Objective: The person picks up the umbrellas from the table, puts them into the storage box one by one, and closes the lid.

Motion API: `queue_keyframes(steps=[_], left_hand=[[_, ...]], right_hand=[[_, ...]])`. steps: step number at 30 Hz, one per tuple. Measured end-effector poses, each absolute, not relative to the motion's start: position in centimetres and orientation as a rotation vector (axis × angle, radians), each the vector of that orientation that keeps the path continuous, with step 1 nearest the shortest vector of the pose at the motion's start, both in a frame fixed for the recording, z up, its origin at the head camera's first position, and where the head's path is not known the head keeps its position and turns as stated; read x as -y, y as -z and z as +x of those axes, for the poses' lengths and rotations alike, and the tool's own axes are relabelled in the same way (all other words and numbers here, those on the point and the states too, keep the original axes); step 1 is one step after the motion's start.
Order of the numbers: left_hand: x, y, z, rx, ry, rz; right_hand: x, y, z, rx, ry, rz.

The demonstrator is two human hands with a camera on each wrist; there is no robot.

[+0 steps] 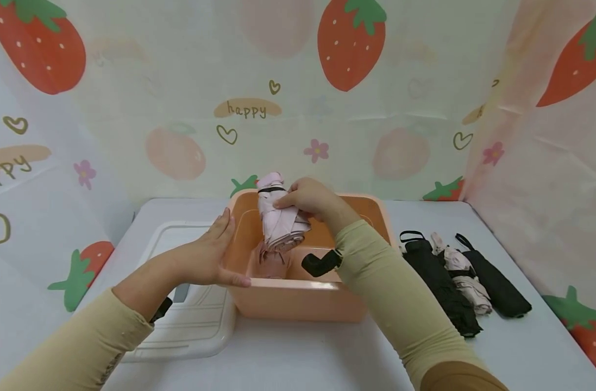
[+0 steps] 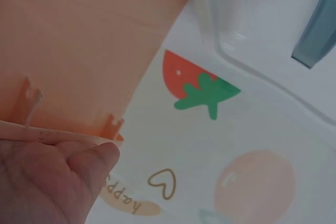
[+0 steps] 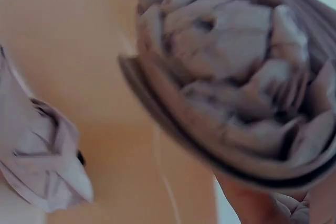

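Note:
My right hand [image 1: 313,196] grips a pale pink folded umbrella [image 1: 280,220] with a black strap, holding it tilted over the peach plastic bin [image 1: 298,300]. Its rolled, creased end [image 3: 226,45] fills much of the right wrist view. Below it in the head view, a pinkish bundle [image 1: 272,265] shows inside the bin, partly hidden by the held umbrella. My left hand [image 1: 207,255] rests on the bin's near left corner, fingers stretched along the left side and thumb over the front rim. The thumb at the rim [image 2: 58,136] also shows in the left wrist view.
A translucent white lid [image 1: 195,326] lies left of the bin and partly beside it. To the right on the white table [image 1: 298,358] lie a black folded umbrella [image 1: 437,282], a pale pink one [image 1: 474,293] and a slim black one [image 1: 503,285]. Strawberry-printed cloth walls surround the table.

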State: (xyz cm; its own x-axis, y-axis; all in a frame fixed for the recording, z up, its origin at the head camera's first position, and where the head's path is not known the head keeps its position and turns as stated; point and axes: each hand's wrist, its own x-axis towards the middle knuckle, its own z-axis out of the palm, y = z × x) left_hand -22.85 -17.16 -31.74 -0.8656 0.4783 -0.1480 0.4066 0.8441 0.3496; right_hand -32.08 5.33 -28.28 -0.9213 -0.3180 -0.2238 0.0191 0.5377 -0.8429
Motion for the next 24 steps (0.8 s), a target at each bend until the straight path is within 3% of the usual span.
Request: queue_keyframes(steps=[7,24], left_hand=[[16.9,31.8,-23.2,-2.792,-0.441,0.694],[17.0,31.9,-22.9,-2.799,-0.461,0.717]], right_hand=[[-2.8,29.6,-32.1,-2.410,1.245,-0.286],[-1.7,33.5,-32.4,-2.430,1.044,-0.459]])
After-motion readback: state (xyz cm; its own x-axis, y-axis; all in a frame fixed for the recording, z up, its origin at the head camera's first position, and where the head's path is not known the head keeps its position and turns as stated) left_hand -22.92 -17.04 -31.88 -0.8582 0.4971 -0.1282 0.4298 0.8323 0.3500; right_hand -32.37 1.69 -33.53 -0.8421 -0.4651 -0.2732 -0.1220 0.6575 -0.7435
